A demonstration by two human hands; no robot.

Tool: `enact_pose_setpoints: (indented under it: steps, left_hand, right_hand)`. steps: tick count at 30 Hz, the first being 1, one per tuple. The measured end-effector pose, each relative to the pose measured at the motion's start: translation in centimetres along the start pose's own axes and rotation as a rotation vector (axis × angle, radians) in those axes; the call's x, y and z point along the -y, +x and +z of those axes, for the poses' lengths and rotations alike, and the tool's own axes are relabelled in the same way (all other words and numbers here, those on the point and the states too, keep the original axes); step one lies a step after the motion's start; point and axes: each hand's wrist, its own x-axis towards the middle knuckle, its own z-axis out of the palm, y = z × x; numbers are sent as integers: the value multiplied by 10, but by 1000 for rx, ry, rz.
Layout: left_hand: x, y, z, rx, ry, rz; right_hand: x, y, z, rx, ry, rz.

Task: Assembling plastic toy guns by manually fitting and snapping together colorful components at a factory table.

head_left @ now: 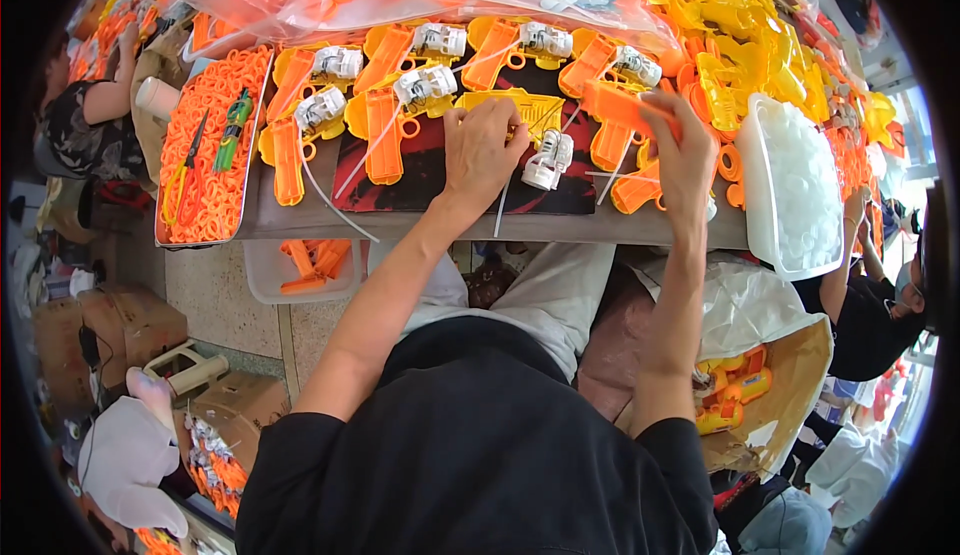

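My left hand (482,150) has its fingers bent and closed at the left end of a yellow toy gun shell (530,107), partly covering it. A white mechanism unit (548,160) with a pale strip lies just below that shell. In my raised right hand (682,155), an orange toy gun handle piece (622,105) is pinched between thumb and fingers, above the table's right part. Around both hands lie several half-assembled toy guns, such as one toy gun (383,135) with orange handle, yellow body and white unit. Another orange handle (636,190) rests beneath my right hand.
An orange-ring tray (262,145) at left holds scissors (184,180) and green cutters (235,130). A white tub (760,190) of translucent pieces stands right. Yellow parts (750,35) heap at the back. Below are a bin (262,280) and an open sack (790,355). Other people sit nearby.
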Motion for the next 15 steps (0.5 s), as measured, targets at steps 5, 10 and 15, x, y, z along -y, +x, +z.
enact_pose_setpoints:
  steps: [5, 10, 15]
  left_hand:
    - [-1, -1, 0, -38, 0, 93]
    - [-10, 7, -1, 137, 161, 11]
    - [-8, 15, -17, 156, 177, 175]
  right_hand:
    - [-32, 73, 7, 166, -146, -166]
    - [-88, 92, 27, 184, -222, -345]
    - [-33, 76, 28, 174, -172, -216]
